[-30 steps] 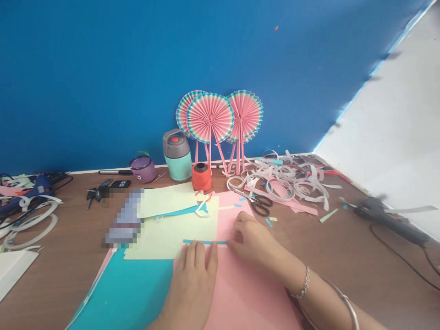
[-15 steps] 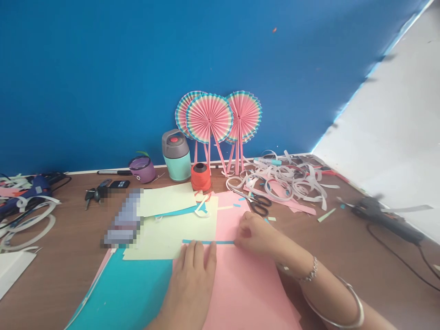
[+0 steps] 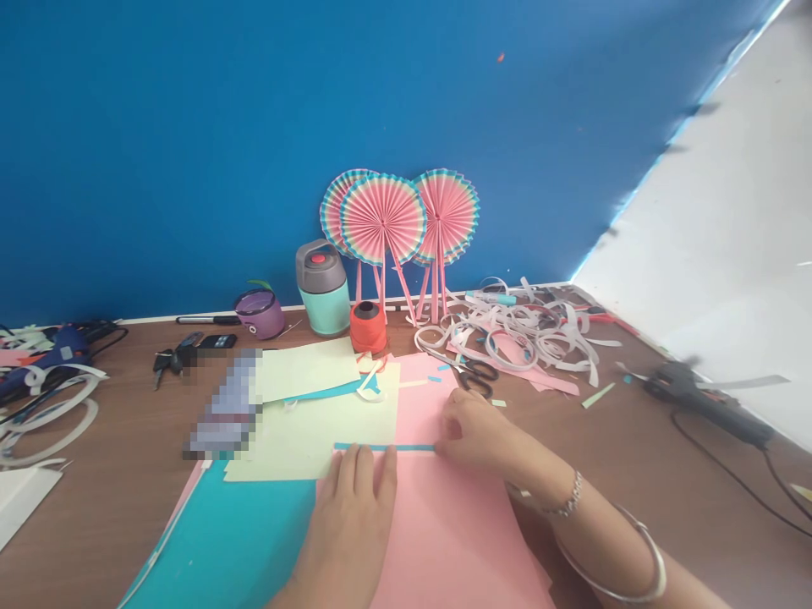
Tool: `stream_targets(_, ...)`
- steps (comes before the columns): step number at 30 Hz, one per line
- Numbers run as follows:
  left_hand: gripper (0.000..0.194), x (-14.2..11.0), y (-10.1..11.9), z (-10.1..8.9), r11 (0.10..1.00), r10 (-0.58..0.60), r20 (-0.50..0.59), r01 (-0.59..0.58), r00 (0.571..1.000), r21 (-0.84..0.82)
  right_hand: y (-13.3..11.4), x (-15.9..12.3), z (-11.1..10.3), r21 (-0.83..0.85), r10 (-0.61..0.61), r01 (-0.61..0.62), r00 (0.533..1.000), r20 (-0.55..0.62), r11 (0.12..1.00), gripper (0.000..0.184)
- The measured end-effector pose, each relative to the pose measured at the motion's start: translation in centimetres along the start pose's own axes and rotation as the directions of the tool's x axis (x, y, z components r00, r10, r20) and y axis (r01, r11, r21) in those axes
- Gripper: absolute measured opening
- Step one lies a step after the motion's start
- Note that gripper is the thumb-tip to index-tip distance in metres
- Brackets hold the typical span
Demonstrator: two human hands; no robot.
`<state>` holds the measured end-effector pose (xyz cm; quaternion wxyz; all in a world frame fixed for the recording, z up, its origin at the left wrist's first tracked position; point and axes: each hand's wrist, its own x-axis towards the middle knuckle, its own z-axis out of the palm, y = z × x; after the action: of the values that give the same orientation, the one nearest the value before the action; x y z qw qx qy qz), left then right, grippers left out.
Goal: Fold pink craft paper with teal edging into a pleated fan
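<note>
My left hand [image 3: 348,516] lies flat on a pink paper sheet [image 3: 450,541], its fingertips just below a thin teal paper strip [image 3: 381,447]. My right hand [image 3: 473,431] has curled fingers on the strip's right end. The strip crosses the join between the pink sheet and a pale green card [image 3: 298,440]. A second pale green card [image 3: 304,370] lies beyond it, and a teal paper sheet [image 3: 222,541] lies to the left of my left hand. A pixelated patch hides something at the cards' left edge.
Black scissors [image 3: 475,378] and a heap of paper strips [image 3: 526,334] lie to the right. Behind stand pink pleated paper fans [image 3: 382,220], a teal bottle [image 3: 322,288] and a red spool [image 3: 368,327]. Glue guns [image 3: 704,402] lie at both table ends.
My right hand has slid right along the teal strip, showing more of it. The view has shifted slightly, and my left hand stays on the pink sheet.
</note>
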<state>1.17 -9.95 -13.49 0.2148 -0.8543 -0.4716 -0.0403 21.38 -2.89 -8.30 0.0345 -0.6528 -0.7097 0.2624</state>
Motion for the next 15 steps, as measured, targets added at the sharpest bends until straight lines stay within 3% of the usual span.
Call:
stream_targets(6, 0.051, 0.0, 0.1, -0.1, 1.0, 0.0, -0.003, 0.0, 1.0, 0.02, 1.0, 0.1, -0.1, 0.066, -0.055, 0.054, 0.998, 0.01, 0.996, 0.019)
stream_targets(11, 0.052, 0.4, 0.0, -0.8, 1.0, 0.006, -0.012, -0.005, 1.0, 0.029, -0.2, 0.1, 1.3, -0.035, -0.018, 0.013, 0.987, -0.157, 0.999, 0.037)
stream_targets(15, 0.052, 0.4, 0.0, -1.0, 0.999, -0.008, -0.029, 0.009, 1.0, 0.04, 0.1, 0.2, 1.2, -0.115, 0.013, -0.034, 0.984, -0.18, 0.993, 0.037)
